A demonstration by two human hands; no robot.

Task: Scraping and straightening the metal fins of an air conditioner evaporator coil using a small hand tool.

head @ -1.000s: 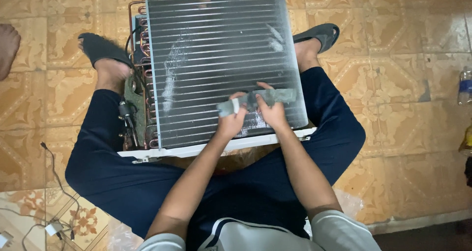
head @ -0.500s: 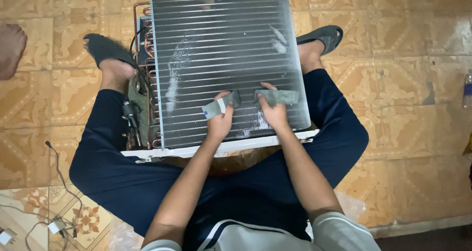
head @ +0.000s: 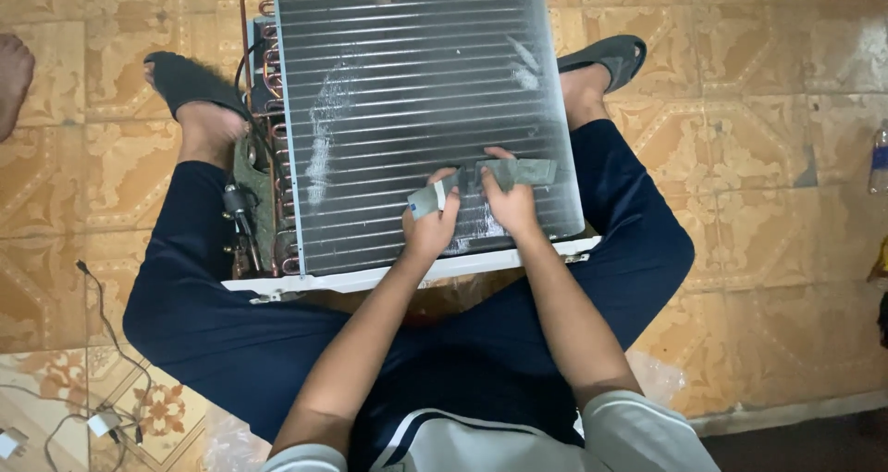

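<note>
Both hands, left (head: 430, 224) & right (head: 507, 204), pinch a grey tape strip (head: 486, 181) taut vs the coil fins (head: 407, 93), prob to flatten it.

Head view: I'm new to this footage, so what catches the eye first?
A big finned coil fills the top centre, propped between the seated person's legs. Near its lower edge, the left hand and right hand hold a grey strip against the fins. Copper tubes run down its left side.

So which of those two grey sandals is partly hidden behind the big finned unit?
The sandal on the person's right foot: the finned coil unit covers its inner edge. The left-foot sandal lies fully in view.
</note>
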